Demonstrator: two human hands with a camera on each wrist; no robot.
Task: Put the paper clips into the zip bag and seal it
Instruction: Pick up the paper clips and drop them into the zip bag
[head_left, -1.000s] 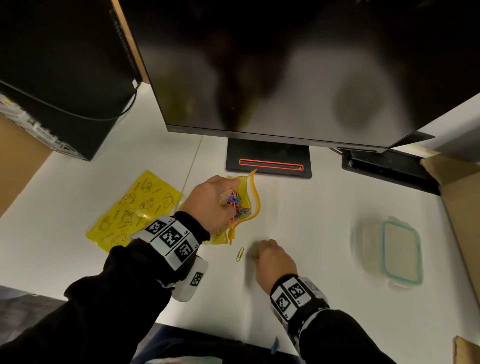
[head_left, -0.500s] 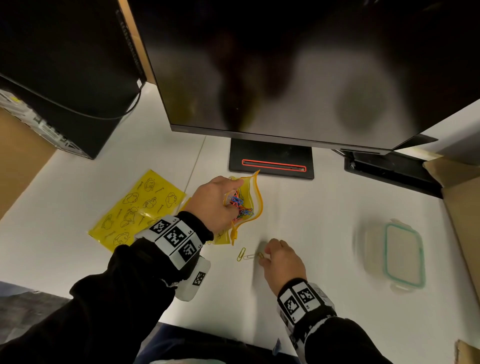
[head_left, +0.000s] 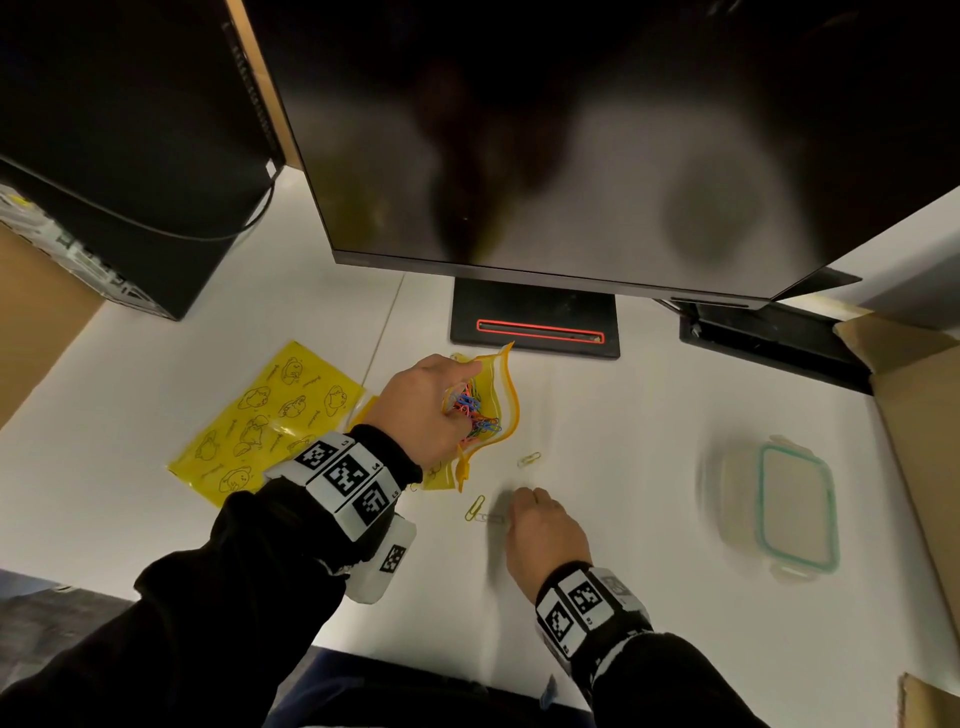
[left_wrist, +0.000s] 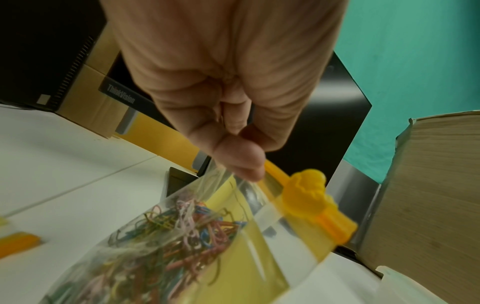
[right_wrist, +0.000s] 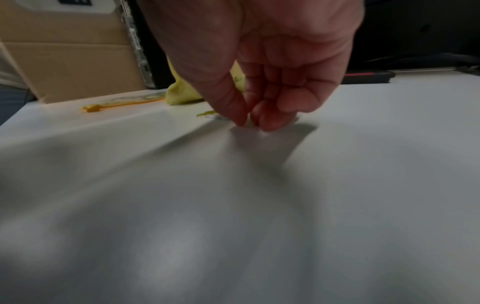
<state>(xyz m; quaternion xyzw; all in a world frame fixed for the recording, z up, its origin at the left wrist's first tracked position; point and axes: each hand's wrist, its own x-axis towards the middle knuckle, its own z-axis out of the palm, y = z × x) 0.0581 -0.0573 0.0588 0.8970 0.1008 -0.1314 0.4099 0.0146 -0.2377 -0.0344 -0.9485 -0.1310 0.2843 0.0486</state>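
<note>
My left hand (head_left: 431, 410) pinches the top edge of the yellow zip bag (head_left: 498, 395) and holds it up with its mouth open. Many coloured paper clips (left_wrist: 182, 232) lie inside, and its orange slider (left_wrist: 309, 197) sits at one end of the zip. My right hand (head_left: 511, 514) is down on the white table, thumb and fingers (right_wrist: 270, 121) pinching the end of a pale paper clip (head_left: 491, 518). A yellow clip (head_left: 475, 506) lies touching it. A third clip (head_left: 529, 459) lies between the bag and my right hand.
A monitor stand base (head_left: 535, 325) sits just behind the bag, under the big screen. More yellow printed bags (head_left: 265, 421) lie flat to the left. A lidded container with a green rim (head_left: 779, 506) stands to the right, a cardboard box (head_left: 914, 415) beyond it.
My right hand's fingers have drawn back from over the clips and closed onto the pale clip. A third clip now shows near the bag. My left hand holds the bag as before.
</note>
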